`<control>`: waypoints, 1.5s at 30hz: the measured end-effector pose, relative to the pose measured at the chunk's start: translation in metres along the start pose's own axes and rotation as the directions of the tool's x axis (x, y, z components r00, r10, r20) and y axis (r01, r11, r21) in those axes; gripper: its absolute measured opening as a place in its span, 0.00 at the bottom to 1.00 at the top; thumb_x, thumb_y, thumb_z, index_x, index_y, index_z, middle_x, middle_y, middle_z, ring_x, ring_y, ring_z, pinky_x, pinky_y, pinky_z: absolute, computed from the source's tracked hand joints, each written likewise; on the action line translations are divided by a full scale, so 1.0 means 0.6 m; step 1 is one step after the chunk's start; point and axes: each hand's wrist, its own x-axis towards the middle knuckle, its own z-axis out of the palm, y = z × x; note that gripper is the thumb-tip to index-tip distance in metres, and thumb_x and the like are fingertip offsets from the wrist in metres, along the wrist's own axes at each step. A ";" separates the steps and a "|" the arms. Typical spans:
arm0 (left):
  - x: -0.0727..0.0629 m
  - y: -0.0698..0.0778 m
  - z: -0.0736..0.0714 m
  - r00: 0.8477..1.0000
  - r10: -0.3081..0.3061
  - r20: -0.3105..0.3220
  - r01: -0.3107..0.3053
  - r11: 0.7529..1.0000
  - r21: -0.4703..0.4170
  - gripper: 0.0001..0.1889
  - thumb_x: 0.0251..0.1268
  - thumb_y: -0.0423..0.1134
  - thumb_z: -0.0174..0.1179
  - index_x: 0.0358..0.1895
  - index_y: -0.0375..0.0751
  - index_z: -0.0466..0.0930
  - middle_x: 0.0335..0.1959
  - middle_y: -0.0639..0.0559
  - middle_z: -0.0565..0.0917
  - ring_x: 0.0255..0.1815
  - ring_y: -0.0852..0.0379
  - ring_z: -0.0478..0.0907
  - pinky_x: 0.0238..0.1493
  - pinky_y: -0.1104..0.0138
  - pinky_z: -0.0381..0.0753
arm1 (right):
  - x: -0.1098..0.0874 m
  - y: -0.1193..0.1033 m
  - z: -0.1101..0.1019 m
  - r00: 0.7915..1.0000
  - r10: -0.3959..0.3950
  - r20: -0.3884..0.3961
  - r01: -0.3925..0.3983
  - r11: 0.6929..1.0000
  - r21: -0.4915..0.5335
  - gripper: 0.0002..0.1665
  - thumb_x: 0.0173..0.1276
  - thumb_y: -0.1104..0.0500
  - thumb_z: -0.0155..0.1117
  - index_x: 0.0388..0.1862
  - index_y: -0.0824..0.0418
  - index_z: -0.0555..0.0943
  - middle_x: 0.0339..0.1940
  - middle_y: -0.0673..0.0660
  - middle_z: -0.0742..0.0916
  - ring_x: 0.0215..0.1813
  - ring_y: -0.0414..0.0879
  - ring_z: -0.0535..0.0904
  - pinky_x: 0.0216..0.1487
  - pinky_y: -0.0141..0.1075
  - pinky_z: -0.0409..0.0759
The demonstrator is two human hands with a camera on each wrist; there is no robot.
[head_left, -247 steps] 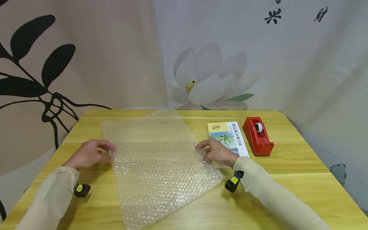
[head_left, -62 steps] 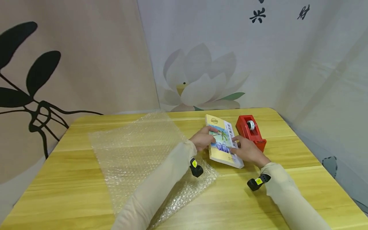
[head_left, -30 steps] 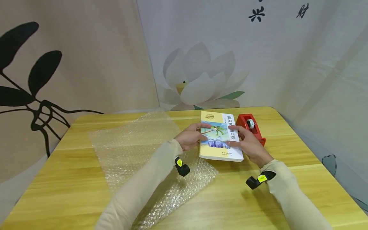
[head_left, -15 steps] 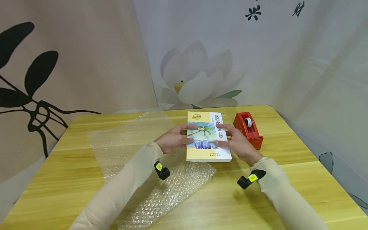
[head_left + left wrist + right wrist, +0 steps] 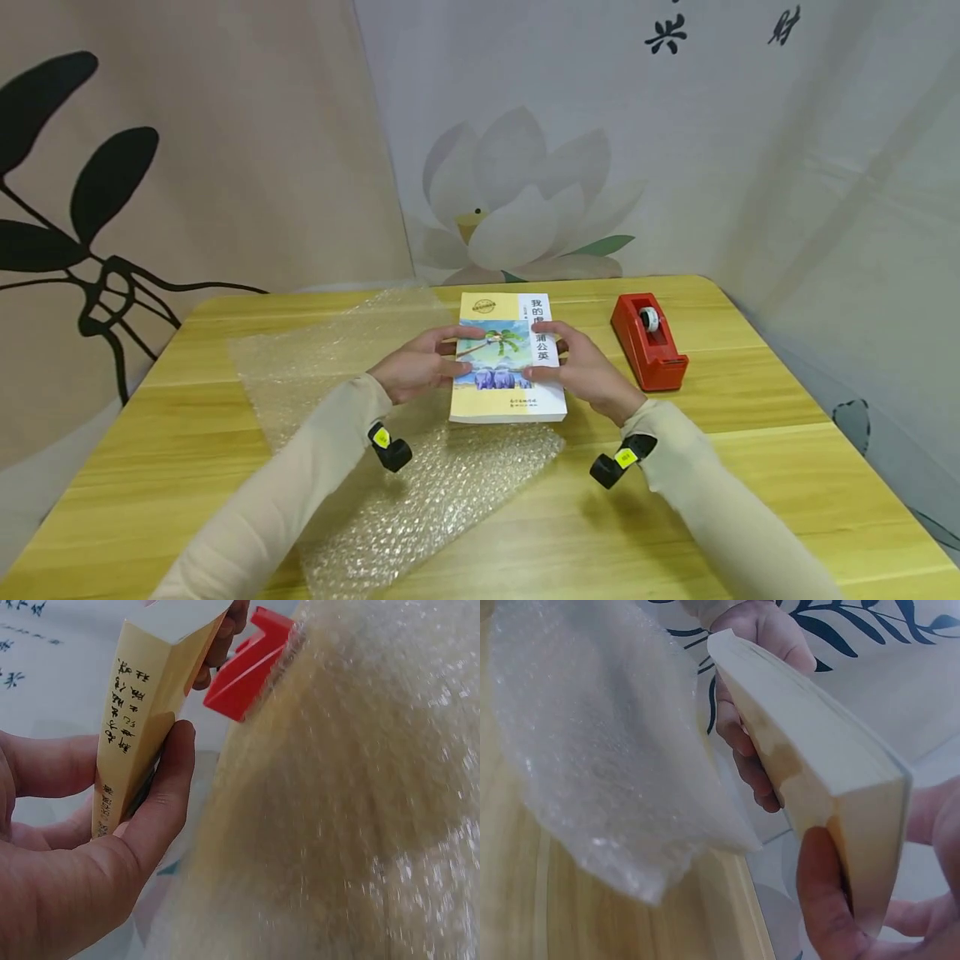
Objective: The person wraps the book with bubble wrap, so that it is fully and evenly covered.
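Between the left hand (image 5: 416,364) and the right hand (image 5: 588,371), a palm-tree-covered paperback book (image 5: 498,392) is held, each hand gripping one long side. Beneath the left hand and the book (raised clear of it), bubble wrap (image 5: 442,483) spreads over the wooden surface (image 5: 525,558). Beyond the right hand, to its right, sits a red tape dispenser (image 5: 663,371), roll inside.

Soft light (glints on bubble wrap (image 5: 438,483))
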 end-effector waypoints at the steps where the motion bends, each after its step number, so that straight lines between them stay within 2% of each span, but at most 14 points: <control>1: -0.002 -0.001 -0.002 1.000 0.000 -0.004 0.000 1.000 0.004 0.29 0.74 0.25 0.49 0.76 0.45 0.60 0.62 0.41 0.72 0.55 0.53 0.78 0.54 0.62 0.83 | 0.001 -0.002 0.002 1.000 0.000 0.003 0.000 1.000 -0.006 0.44 0.63 0.58 0.73 0.76 0.56 0.64 0.54 0.65 0.76 0.51 0.53 0.75 0.41 0.33 0.78; 10: -0.026 -0.009 -0.032 0.999 0.007 -0.040 -0.006 1.000 0.021 0.30 0.75 0.25 0.49 0.76 0.43 0.58 0.63 0.41 0.70 0.54 0.54 0.78 0.53 0.65 0.83 | 0.012 -0.032 0.031 0.998 -0.041 0.051 0.043 0.998 -0.037 0.41 0.68 0.58 0.68 0.76 0.60 0.63 0.52 0.65 0.77 0.46 0.50 0.78 0.39 0.31 0.79; 17: -0.043 -0.013 -0.059 0.998 0.008 -0.060 -0.006 0.999 0.037 0.30 0.74 0.25 0.49 0.77 0.42 0.58 0.65 0.39 0.70 0.54 0.55 0.79 0.53 0.66 0.84 | 0.022 -0.051 0.052 0.996 -0.053 0.074 0.054 0.998 -0.017 0.38 0.71 0.62 0.62 0.78 0.59 0.62 0.52 0.65 0.77 0.44 0.49 0.79 0.37 0.31 0.80; 23: -0.056 -0.010 -0.082 0.996 0.003 -0.091 0.004 0.997 0.081 0.30 0.74 0.25 0.49 0.76 0.44 0.59 0.66 0.40 0.68 0.54 0.55 0.78 0.51 0.68 0.83 | 0.031 -0.060 0.075 0.994 -0.060 0.086 0.056 0.997 0.046 0.40 0.71 0.68 0.58 0.80 0.60 0.59 0.53 0.68 0.75 0.44 0.50 0.81 0.37 0.33 0.85; 28: -0.071 -0.017 -0.098 0.994 -0.008 -0.110 0.019 0.995 0.096 0.31 0.73 0.24 0.49 0.77 0.44 0.58 0.70 0.38 0.66 0.55 0.55 0.78 0.52 0.68 0.83 | 0.036 -0.066 0.103 0.995 -0.049 0.083 0.046 0.998 0.042 0.40 0.71 0.69 0.59 0.80 0.59 0.60 0.53 0.68 0.77 0.45 0.50 0.81 0.38 0.33 0.84; 32: -0.084 -0.027 -0.108 0.992 -0.009 -0.125 0.021 0.995 0.098 0.31 0.74 0.25 0.50 0.77 0.43 0.57 0.69 0.37 0.65 0.54 0.55 0.78 0.52 0.68 0.83 | 0.041 -0.067 0.123 0.998 -0.039 0.058 0.039 0.999 -0.001 0.40 0.69 0.68 0.61 0.79 0.58 0.63 0.53 0.66 0.79 0.47 0.51 0.80 0.38 0.32 0.82; 37: -0.088 -0.039 -0.116 0.991 -0.013 -0.135 0.026 0.995 0.094 0.31 0.74 0.25 0.50 0.77 0.41 0.57 0.69 0.37 0.65 0.55 0.56 0.78 0.52 0.68 0.83 | 0.041 -0.066 0.138 0.999 -0.025 0.038 0.026 1.000 -0.016 0.39 0.67 0.68 0.62 0.77 0.57 0.66 0.53 0.64 0.80 0.48 0.51 0.79 0.38 0.31 0.78; 45: -0.107 -0.048 -0.132 0.982 -0.044 -0.182 0.062 0.994 0.094 0.31 0.74 0.25 0.48 0.77 0.41 0.55 0.68 0.33 0.66 0.55 0.54 0.80 0.54 0.64 0.84 | 0.041 -0.066 0.168 0.996 -0.072 0.048 0.071 0.997 0.023 0.40 0.62 0.70 0.64 0.74 0.63 0.68 0.53 0.66 0.81 0.47 0.52 0.79 0.39 0.32 0.79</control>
